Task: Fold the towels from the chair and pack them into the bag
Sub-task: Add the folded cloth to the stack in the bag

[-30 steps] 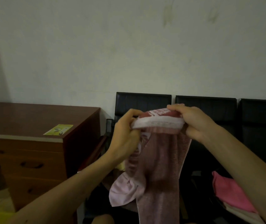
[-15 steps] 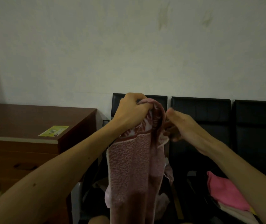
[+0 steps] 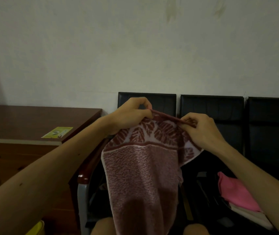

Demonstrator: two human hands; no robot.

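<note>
Head view, towel held up for folding. The left hand [image 3: 132, 114] and the right hand [image 3: 201, 129], at mid-frame, each pinch the top hem of a dusky-pink towel [image 3: 142, 175] between thumb and curled fingers, the left slightly higher than the right. The hem runs taut between them, and the leaf-patterned border sits just beneath it. The rest of the towel hangs freely down the centre of the frame to its lower edge, in front of a row of black chairs [image 3: 211, 106] set against the wall. The right-hand side of the cloth is doubled back behind the right hand, so the sheet is not yet spread flat. At lower right a bright pink cloth [image 3: 235, 190] lies on paler folded pieces; whether the dark surround there is the bag cannot be told. A brown desk [image 3: 33, 116] bearing a yellow sticker [image 3: 57, 132] stands at left. The step in hand appears to be finding the corners before the first fold. The next move probably calls for drawing the hands apart along the hem, then bringing edge to edge evenly.
</note>
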